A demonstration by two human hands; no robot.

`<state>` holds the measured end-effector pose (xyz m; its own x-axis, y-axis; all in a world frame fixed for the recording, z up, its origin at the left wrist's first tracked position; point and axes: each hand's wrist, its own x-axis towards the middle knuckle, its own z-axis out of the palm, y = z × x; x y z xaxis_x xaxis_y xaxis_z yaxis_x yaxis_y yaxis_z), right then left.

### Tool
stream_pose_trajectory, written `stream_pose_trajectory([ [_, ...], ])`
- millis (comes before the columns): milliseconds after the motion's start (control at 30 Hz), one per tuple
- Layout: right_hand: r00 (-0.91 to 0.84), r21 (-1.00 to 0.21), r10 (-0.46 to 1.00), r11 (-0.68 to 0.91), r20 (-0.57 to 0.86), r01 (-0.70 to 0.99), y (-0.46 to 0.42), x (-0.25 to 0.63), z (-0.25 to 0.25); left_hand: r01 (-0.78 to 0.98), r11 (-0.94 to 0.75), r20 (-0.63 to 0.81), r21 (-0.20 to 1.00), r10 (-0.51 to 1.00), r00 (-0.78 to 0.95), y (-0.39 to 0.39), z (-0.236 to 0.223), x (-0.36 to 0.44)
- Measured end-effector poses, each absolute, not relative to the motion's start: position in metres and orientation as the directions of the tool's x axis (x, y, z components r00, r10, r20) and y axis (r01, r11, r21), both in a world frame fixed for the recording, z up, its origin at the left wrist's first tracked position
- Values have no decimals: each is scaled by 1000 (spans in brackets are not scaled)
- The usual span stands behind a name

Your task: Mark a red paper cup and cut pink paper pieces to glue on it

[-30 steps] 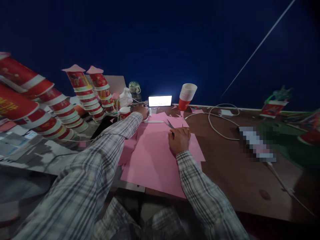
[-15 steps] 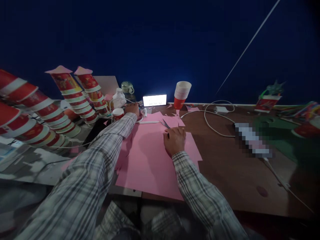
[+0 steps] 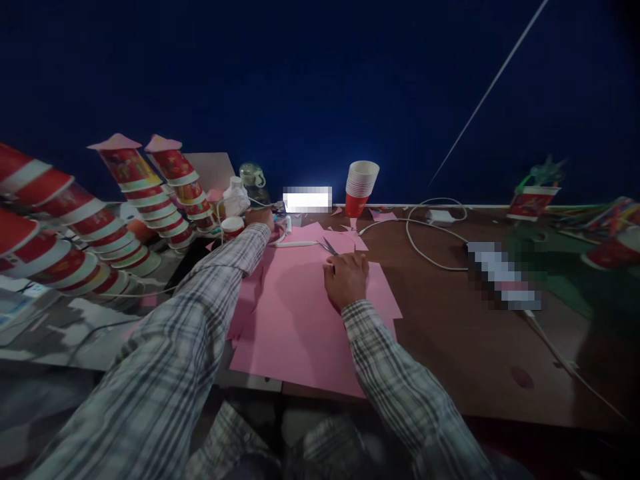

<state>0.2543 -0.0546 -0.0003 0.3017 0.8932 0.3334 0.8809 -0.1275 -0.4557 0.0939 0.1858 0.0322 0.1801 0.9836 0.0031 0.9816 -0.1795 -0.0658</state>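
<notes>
My right hand (image 3: 349,277) rests on a pile of pink paper sheets (image 3: 300,333), its fingers curled round a pair of scissors (image 3: 329,247). The blades point away from me, slightly apart, and the handles are mostly hidden under the fingers. Stretched far forward, my left hand (image 3: 260,217) is at the back of the table, beside a red and white paper cup (image 3: 233,227) and a white bottle-like object (image 3: 237,195). Its fingers are hidden, so what it touches does not show. A white stick-like tool (image 3: 297,244) lies across the back edge of the paper.
Several towers of red and white paper cups (image 3: 150,200) stand at left. Behind the paper are stacked cups (image 3: 361,189), a lit display (image 3: 307,200) and a glass jar (image 3: 251,175). A white cable (image 3: 435,265) runs to a blurred-out device (image 3: 503,275) at right.
The view has shifted slightly. My left hand stays extended at the back, and my right hand keeps its grip on the scissors over the paper.
</notes>
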Motion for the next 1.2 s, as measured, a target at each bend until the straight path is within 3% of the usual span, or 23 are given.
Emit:
stream_pose_trajectory([
  [333,310,-469,902,-143,301,871,-54,255,2,987,-152,-19,-58,988,151,183,43,99],
  [467,316,-470,894,-142,317,871,-54,255,1,953,-297,26,-66,954,299,161,47,104],
  [667,311,-455,886,-132,343,880,-55,255,0,783,-613,-119,-104,789,602,113,39,109],
  [933,323,-492,836,-75,443,868,-53,260,-2,787,-613,-124,-61,787,604,96,52,108],
  [1033,239,-523,851,49,468,851,-54,260,2,812,-583,-104,20,807,582,76,65,101],
  [1133,80,-524,890,190,449,830,-57,253,4,775,-529,-151,344,784,602,41,69,101],
  [1200,19,-541,911,228,411,809,-60,247,3,697,-582,-121,418,725,678,19,68,104],
])
